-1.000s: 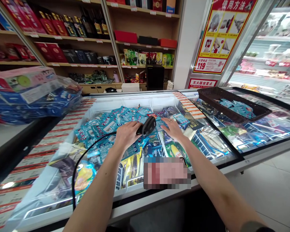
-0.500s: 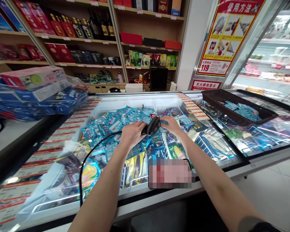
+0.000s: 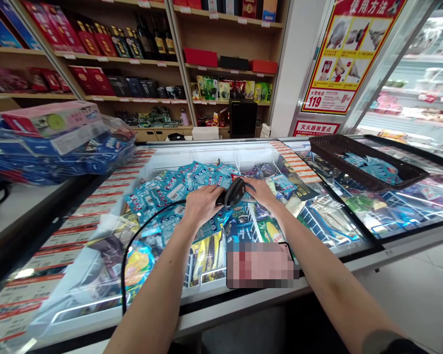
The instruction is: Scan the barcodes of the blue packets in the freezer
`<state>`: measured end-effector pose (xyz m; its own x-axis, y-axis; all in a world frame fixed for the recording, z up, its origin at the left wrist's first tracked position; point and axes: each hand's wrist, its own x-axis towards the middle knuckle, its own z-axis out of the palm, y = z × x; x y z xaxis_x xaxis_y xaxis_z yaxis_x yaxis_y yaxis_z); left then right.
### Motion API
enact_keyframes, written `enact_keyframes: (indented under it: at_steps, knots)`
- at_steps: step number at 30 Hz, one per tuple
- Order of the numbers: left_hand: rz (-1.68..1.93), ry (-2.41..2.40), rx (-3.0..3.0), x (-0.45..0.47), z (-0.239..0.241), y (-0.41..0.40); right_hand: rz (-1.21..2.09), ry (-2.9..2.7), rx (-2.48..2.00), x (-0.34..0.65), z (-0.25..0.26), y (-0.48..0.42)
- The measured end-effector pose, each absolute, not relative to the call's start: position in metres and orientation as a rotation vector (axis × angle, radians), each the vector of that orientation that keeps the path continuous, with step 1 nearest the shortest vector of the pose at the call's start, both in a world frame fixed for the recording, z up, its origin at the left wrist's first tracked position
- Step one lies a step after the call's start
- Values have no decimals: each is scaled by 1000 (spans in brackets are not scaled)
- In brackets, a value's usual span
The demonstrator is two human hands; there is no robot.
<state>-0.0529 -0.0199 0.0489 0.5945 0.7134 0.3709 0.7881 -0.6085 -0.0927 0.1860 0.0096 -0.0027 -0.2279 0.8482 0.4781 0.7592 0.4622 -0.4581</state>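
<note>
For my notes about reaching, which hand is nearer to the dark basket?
Right. The right hand is left of the basket, beside the scanner; the left hand is farther left, holding the scanner.

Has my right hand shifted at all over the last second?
Yes. Judged against the freezer's red-and-white price-label strip, your right hand has moved slightly left, closer to the black handheld barcode scanner.

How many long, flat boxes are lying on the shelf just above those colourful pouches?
3: a red box at the left, a black box in the middle and an orange-red box at the right. Any behind them would be hidden.
</note>
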Motion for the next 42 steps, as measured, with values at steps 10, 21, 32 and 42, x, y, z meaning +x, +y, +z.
enact_keyframes:
  at_steps: [10, 21, 32, 42]
  knots:
    - [-451, -1235, -2580, -53, 48, -20, 268, -1360, -1350, 204, -14, 12]
    - [-464, -1199, -2569, -55, 47, -19, 518, -918, -1103, 218, -8, 14]
    - [-446, -1195, -2568, -54, 49, -22, -8, -1234, -1405, 240, -3, -23]
    - [-447, -1149, -2551, -55, 44, -17, 142, -1424, -1483, 234, -17, -22]
